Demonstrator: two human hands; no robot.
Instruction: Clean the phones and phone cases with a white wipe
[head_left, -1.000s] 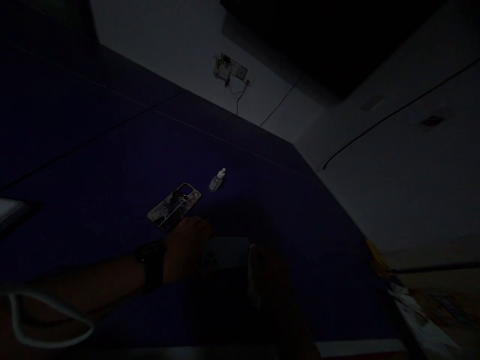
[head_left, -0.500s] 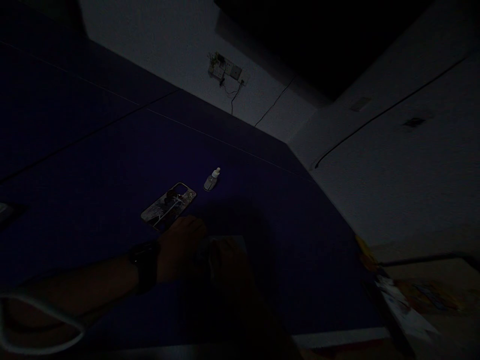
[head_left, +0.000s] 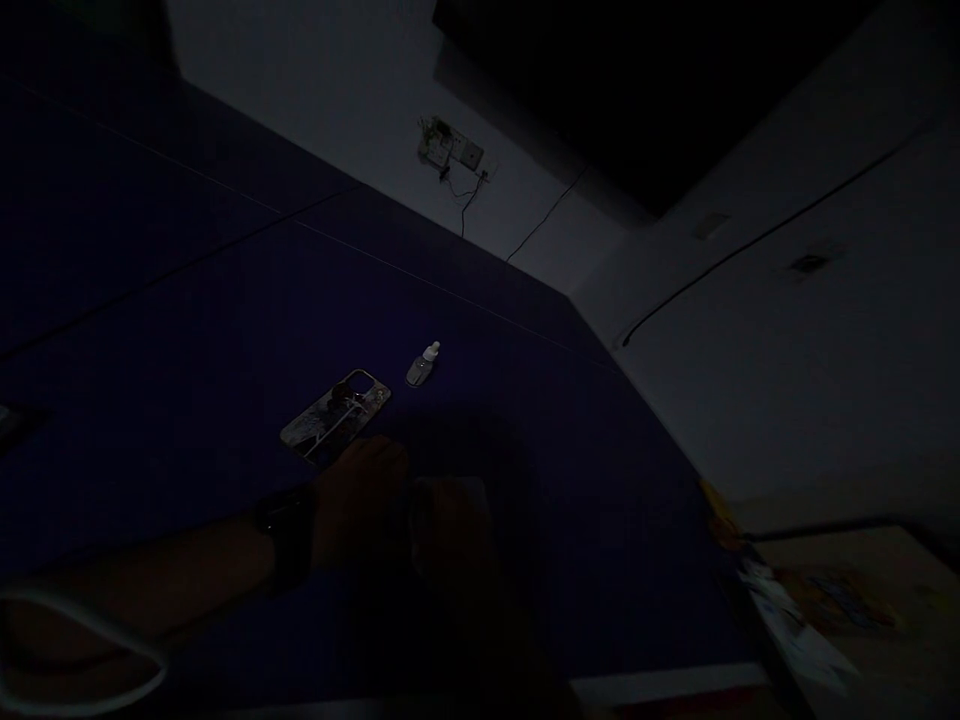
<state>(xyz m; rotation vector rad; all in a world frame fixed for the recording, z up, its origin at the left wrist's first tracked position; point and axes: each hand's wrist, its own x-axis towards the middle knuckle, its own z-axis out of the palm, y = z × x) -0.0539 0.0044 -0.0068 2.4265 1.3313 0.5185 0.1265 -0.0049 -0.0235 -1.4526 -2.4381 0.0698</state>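
The scene is very dark. My left hand [head_left: 366, 485], with a black watch [head_left: 289, 530] on its wrist, is low over the dark blue surface, fingers curled; whatever they close on is lost in shadow. Close beside it, my right hand [head_left: 456, 530] is bent over a pale, flat, square-edged thing [head_left: 474, 487], its fingers closed around something too dark to name. A phone case [head_left: 334, 412] with a dark picture and a camera cutout lies just beyond my left hand. Farther off, a small clear dropper bottle [head_left: 421, 370] with a white top is on the surface.
Along the back runs a pale wall with a socket panel [head_left: 457, 150] and hanging cables. A large black panel [head_left: 600, 90] is above it. Papers [head_left: 799, 630] and a pale board or table [head_left: 885, 570] lie at the right. A dark object [head_left: 15, 425] sits at the far left.
The view has shifted slightly, and the picture is a little darker. Both hands stay close together in nearly the same pose; the phone case and bottle rest where they were.
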